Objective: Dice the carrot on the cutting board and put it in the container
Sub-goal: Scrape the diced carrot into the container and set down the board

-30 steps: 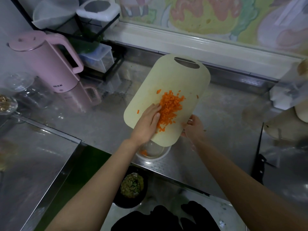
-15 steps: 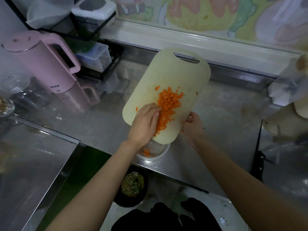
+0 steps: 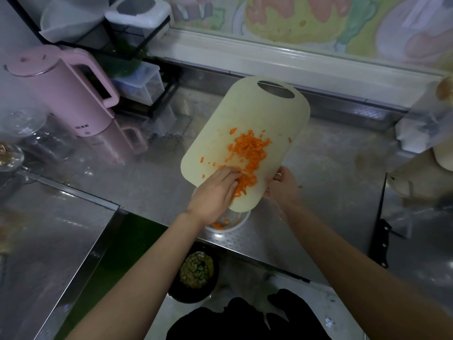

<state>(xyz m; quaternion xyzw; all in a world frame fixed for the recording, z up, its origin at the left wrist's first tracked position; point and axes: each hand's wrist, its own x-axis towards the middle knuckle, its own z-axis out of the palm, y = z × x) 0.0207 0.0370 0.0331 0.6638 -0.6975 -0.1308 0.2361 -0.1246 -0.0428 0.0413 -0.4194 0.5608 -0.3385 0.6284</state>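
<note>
A cream cutting board (image 3: 247, 114) is tilted over the steel counter, its near end above a clear round container (image 3: 235, 223). Diced carrot (image 3: 250, 153) lies in a heap on the board's lower half, and some orange bits sit inside the container. My left hand (image 3: 215, 192) rests flat on the board's near end, fingers against the carrot pile. My right hand (image 3: 284, 185) grips the board's near right edge and holds it up.
A pink kettle (image 3: 66, 92) stands at the left, with a black rack of plastic boxes (image 3: 137, 77) behind it. A black-handled knife (image 3: 383, 244) lies at the right. Below the counter edge sits a dark bowl of chopped greens (image 3: 196, 268). Glassware stands far left.
My left hand has slid down the board toward the container, dragging carrot with it. The pile has stretched toward the board's near end, and more carrot lies in the container.
</note>
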